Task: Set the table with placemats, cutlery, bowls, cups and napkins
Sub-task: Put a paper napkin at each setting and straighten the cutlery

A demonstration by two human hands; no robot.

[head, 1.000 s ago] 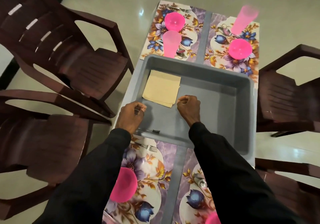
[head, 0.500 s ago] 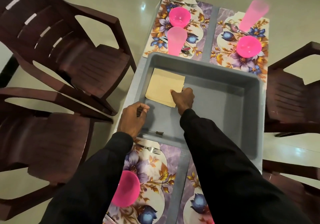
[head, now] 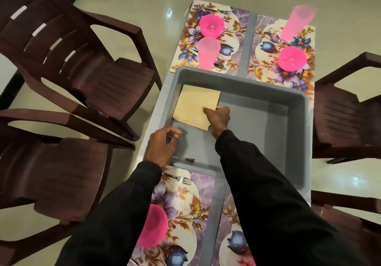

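Napkin stack [head: 193, 105] lying in far-left corner of tub [head: 257, 125]. Tub sitting mid-way on tabletop [head: 246, 39], between far placemats [head: 266, 64] and near placemats [head: 185, 204]. Chairs [head: 92, 76] standing along both sides.

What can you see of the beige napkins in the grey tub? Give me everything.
The beige napkins look like a flat, square stack of thin, matte, paper-like sheets. Offset edges show along the near side, but the count cannot be told. They lie on the floor of the grey tub, in its far left corner, slightly askew to the walls. The near right corner looks a little ragged. The right hand pinches that side, thumb on top. Nothing else touches them.
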